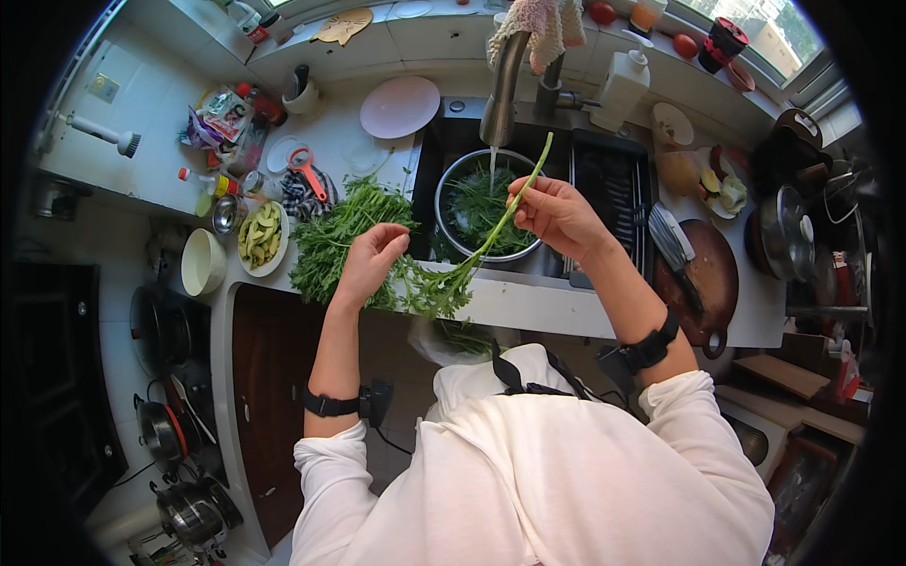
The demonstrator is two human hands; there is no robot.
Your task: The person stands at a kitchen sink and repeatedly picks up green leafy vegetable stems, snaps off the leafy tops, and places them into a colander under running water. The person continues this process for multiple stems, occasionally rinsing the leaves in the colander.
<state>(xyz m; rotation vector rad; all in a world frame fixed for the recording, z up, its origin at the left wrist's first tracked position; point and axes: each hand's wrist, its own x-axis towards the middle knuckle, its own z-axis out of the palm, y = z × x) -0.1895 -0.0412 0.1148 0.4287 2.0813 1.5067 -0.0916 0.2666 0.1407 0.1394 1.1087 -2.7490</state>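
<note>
My right hand (563, 216) pinches a long green stalk (511, 205) between thumb and fingers, in front of the sink. Its bare end points up past the faucet, and its leafy end hangs over the counter's front edge. My left hand (375, 258) is above a heap of leafy greens (368, 205) on the counter, fingers loosely curled, nothing visible between thumb and index finger. Water runs from the metal faucet (504, 92) into a round metal pot (440, 201) in the sink. Cut greens (474, 212) lie in the water there.
To the left are a plate of sliced green vegetable (260, 237), a pale bowl (203, 262) and a red-handled peeler (306, 170). At right, a cleaver (672, 244) lies on a round wooden cutting board (708, 283). A black rack (612, 191) sits beside the pot.
</note>
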